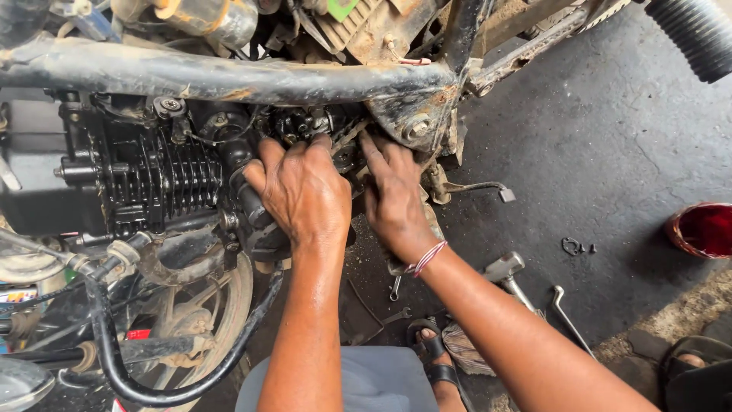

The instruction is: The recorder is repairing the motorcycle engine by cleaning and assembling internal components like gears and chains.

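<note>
Under the rusty frame tube [229, 76], in the middle of the motorbike, sits the engine [152, 179]; both hands are pressed right on it. The left hand [305, 194] lies flat on the dark engine side, fingers bent over the top part; the right hand [393, 198] is just beside it, fingertips poked into the gap near the big rusty bolt [418, 128]. I cannot tell if either hand grips anything; the fingers hide what is under them.

How far along, as I judge it: the engine sits in the frame, with parts around it bare and dirty, so the work looks to be in the middle, not finished; small bits [573, 246] lie loose on the floor [610, 137], not yet put back.

Near the person's sandalled foot [435, 355] lie a spanner [395, 288], a hammer [507, 271] and a bent rod [568, 317]; at the right edge of the floor stands a red bowl [705, 229]; the wheel [221, 305] is at the lower left.
</note>
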